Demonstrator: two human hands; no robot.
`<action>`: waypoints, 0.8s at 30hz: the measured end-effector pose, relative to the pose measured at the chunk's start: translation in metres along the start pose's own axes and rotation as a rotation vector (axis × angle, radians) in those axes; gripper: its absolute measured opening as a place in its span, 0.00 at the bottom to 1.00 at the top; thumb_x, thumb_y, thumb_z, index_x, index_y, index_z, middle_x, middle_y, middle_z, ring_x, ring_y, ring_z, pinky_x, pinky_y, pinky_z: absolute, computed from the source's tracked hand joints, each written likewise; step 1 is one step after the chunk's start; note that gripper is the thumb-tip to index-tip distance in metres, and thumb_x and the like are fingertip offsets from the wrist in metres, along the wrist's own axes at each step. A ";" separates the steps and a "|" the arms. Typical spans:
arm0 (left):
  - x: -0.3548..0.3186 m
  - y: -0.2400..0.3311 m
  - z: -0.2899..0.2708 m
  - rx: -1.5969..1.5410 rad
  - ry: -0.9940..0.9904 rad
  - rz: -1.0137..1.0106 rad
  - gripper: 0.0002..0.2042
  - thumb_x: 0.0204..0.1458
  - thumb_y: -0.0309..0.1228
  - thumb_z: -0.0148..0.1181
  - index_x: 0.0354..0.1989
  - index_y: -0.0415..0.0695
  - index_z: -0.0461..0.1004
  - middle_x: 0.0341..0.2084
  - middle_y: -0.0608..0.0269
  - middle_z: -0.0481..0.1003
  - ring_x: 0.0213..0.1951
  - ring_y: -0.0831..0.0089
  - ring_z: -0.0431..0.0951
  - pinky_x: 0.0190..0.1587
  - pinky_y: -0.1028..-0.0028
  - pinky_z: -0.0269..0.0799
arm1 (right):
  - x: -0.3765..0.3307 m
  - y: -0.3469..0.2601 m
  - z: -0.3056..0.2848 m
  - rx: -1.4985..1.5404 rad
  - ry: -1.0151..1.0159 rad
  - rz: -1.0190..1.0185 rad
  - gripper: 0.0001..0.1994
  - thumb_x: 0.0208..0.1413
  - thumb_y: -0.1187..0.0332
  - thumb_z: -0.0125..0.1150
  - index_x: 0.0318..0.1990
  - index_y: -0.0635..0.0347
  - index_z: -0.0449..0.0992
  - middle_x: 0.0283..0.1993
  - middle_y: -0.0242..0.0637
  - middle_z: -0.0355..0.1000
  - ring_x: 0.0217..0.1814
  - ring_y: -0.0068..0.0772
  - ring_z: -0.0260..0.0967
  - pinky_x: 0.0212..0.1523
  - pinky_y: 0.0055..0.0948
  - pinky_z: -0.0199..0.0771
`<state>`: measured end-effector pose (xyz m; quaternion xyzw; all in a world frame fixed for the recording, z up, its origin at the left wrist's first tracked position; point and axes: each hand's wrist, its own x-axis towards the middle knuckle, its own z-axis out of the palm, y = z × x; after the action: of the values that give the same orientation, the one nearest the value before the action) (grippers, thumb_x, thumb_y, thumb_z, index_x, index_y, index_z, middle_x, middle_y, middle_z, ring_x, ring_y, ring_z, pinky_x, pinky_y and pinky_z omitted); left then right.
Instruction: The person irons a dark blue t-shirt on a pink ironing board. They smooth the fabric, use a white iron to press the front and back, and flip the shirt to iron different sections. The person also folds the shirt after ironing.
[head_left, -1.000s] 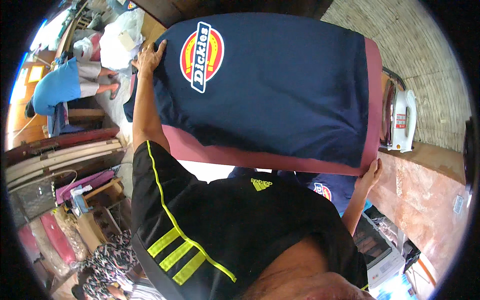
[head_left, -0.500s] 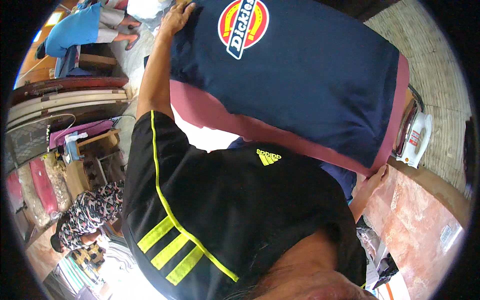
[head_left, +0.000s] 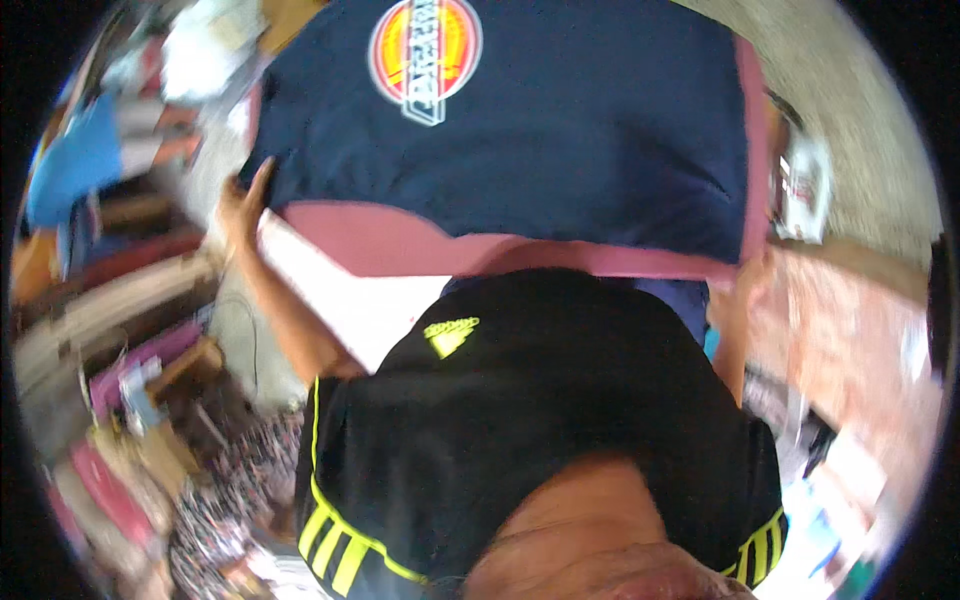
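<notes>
A navy garment (head_left: 580, 130) with a round red and yellow printed emblem is spread flat in front of me. Under it lies dusky-pink cloth (head_left: 375, 245), showing along the near and right edges. My left hand (head_left: 243, 208) is at the garment's near left edge, with dark fabric between thumb and fingers. By the near right corner is my right hand (head_left: 752, 275), touching or close to the pink edge. Motion smears its fingers, so its grip cannot be made out.
A white iron (head_left: 808, 190) stands just right of the garment. White material (head_left: 355, 310) shows between my left arm and body. Off to the left are one person in blue (head_left: 75, 165), another in patterned clothes (head_left: 225, 500), and stacked boards (head_left: 110, 290).
My left hand has come from the garment's far left down to its near left edge. The view has turned, so the garment sits squarer and further left. My right hand stays by the near right corner.
</notes>
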<state>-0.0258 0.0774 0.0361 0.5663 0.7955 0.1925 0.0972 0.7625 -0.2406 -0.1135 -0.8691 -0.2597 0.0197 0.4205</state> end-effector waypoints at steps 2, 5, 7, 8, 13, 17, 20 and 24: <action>-0.008 -0.042 0.021 -0.440 -0.084 0.007 0.23 0.53 0.48 0.68 0.37 0.34 0.78 0.30 0.63 0.79 0.31 0.75 0.73 0.37 0.71 0.71 | 0.030 -0.011 -0.016 -0.375 0.069 -0.344 0.20 0.64 0.63 0.51 0.61 0.60 0.70 0.60 0.48 0.69 0.61 0.48 0.66 0.61 0.46 0.65; 0.019 -0.094 0.015 -0.715 -0.010 0.141 0.17 0.63 0.38 0.60 0.43 0.32 0.74 0.34 0.61 0.77 0.35 0.74 0.72 0.40 0.73 0.71 | 0.008 -0.072 0.001 -0.452 0.146 -0.445 0.17 0.63 0.63 0.53 0.57 0.55 0.73 0.58 0.51 0.68 0.63 0.56 0.62 0.64 0.51 0.60; 0.037 -0.085 0.019 -0.783 -0.075 0.126 0.16 0.63 0.38 0.60 0.41 0.34 0.72 0.32 0.62 0.76 0.32 0.76 0.72 0.34 0.75 0.70 | 0.004 -0.082 -0.014 -0.498 0.182 -0.479 0.15 0.62 0.63 0.55 0.55 0.52 0.75 0.59 0.47 0.68 0.62 0.54 0.62 0.62 0.50 0.61; 0.040 -0.079 0.021 -0.750 -0.112 0.129 0.16 0.62 0.40 0.61 0.39 0.36 0.72 0.30 0.64 0.74 0.29 0.78 0.70 0.31 0.76 0.67 | -0.002 -0.084 -0.023 -0.531 0.176 -0.451 0.15 0.62 0.63 0.55 0.55 0.53 0.75 0.59 0.46 0.68 0.61 0.54 0.62 0.61 0.50 0.62; 0.053 -0.086 0.035 -0.539 -0.167 -0.014 0.19 0.59 0.46 0.63 0.31 0.44 0.68 0.19 0.75 0.64 0.16 0.85 0.59 0.16 0.79 0.52 | -0.032 -0.105 -0.023 -0.387 0.067 -0.426 0.14 0.60 0.65 0.58 0.52 0.58 0.77 0.52 0.43 0.72 0.53 0.50 0.67 0.57 0.49 0.64; 0.065 -0.047 0.016 0.412 -0.047 0.137 0.35 0.51 0.57 0.64 0.56 0.38 0.72 0.45 0.44 0.78 0.48 0.53 0.78 0.49 0.60 0.73 | -0.055 -0.135 -0.012 -0.259 0.115 -0.496 0.13 0.58 0.66 0.62 0.48 0.58 0.79 0.46 0.44 0.73 0.49 0.50 0.70 0.53 0.45 0.67; 0.061 0.080 0.016 -0.070 0.126 0.663 0.22 0.57 0.40 0.64 0.53 0.36 0.74 0.44 0.45 0.78 0.45 0.50 0.78 0.48 0.60 0.73 | -0.060 -0.157 -0.013 -0.310 0.114 -0.485 0.13 0.54 0.65 0.67 0.44 0.59 0.79 0.43 0.44 0.72 0.47 0.49 0.70 0.49 0.42 0.69; -0.015 0.319 0.068 -0.254 -0.169 1.136 0.09 0.52 0.28 0.67 0.39 0.39 0.79 0.37 0.53 0.79 0.42 0.56 0.80 0.47 0.63 0.74 | -0.054 -0.145 -0.009 -0.169 0.040 -0.357 0.12 0.48 0.68 0.72 0.38 0.61 0.78 0.39 0.42 0.71 0.44 0.47 0.71 0.46 0.40 0.71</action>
<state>0.2806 0.1678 0.1061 0.9010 0.3278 0.2623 0.1089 0.6548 -0.1977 -0.0102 -0.8417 -0.4020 -0.0944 0.3478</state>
